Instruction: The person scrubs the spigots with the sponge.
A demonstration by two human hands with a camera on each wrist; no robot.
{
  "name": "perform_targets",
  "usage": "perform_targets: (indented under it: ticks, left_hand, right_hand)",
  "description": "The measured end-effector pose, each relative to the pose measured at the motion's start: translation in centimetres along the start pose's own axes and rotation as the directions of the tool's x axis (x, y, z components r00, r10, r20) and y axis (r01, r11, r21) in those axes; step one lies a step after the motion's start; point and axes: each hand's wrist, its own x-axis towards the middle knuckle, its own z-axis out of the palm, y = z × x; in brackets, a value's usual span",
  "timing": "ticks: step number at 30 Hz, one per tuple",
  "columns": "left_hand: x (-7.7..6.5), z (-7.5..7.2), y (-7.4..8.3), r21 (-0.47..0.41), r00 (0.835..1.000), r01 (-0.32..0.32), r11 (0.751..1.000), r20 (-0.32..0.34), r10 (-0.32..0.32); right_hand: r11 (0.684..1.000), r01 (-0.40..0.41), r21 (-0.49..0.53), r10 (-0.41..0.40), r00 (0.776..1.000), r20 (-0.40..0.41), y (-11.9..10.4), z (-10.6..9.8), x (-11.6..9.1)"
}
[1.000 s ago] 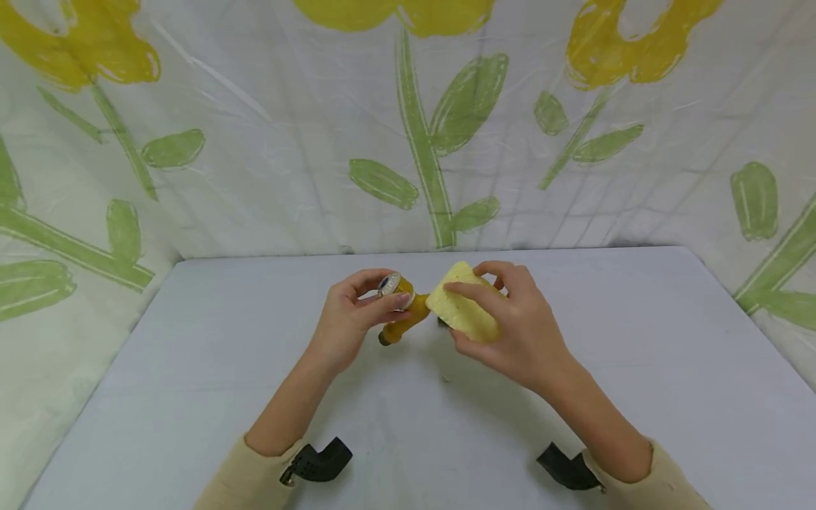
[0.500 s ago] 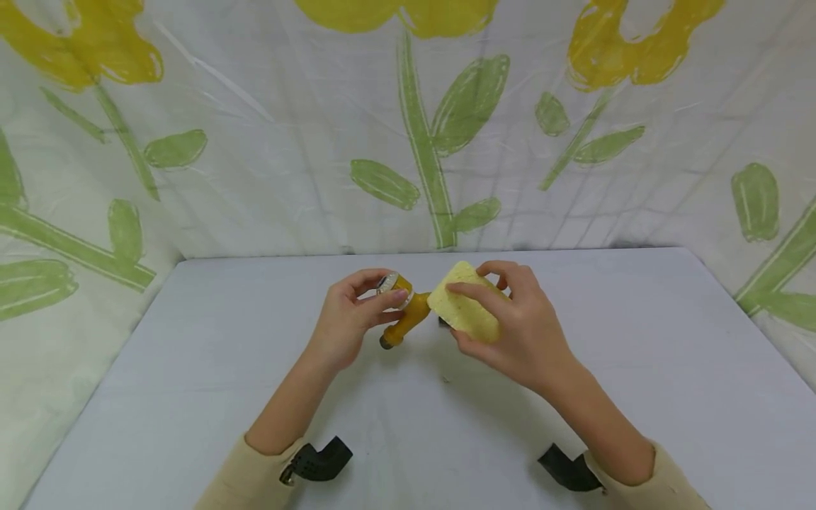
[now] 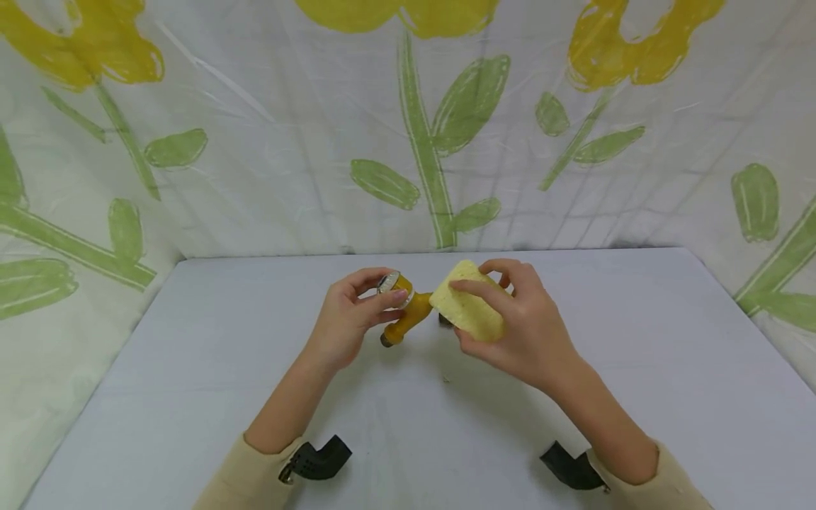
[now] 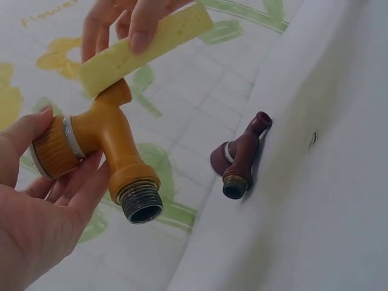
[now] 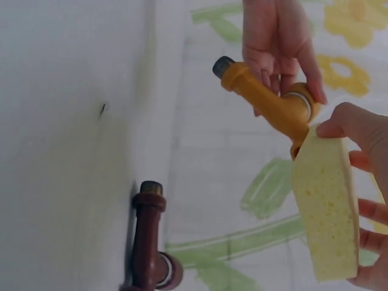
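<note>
My left hand [image 3: 347, 312] grips a mustard-yellow tap [image 4: 112, 130] by its round ribbed knob, thumb on one side and fingers on the other. The tap's dark threaded end [image 4: 142, 203] points down and towards the left. My right hand [image 3: 523, 326] holds a pale yellow sponge [image 5: 327, 206] between thumb and fingers. One corner of the sponge touches the tap's spout end [image 4: 121, 91]. Both things are held up above the white table. A dark red tap [image 4: 242, 154] lies on the table beyond them, mostly hidden behind the sponge in the head view.
The white table [image 3: 191, 368] runs back to a pale curtain [image 3: 268, 163] painted with yellow flowers and green leaves. A small dark speck [image 4: 313, 140] lies on the tabletop. A black camera mount sits at each sleeve cuff.
The sponge and right hand have shifted slightly to the right along the spout end. The left hand has barely moved and keeps its grip on the yellow tap.
</note>
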Motion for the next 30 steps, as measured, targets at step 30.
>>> perform_targets:
  ticks: [30]
  left_hand:
    - [-0.2,-0.8,-0.2,0.014,0.961,-0.118,0.993,0.252,0.111]
  right_hand:
    - [0.642,-0.561,0.522,0.219,0.787,0.577,2.6,-2.0,0.4]
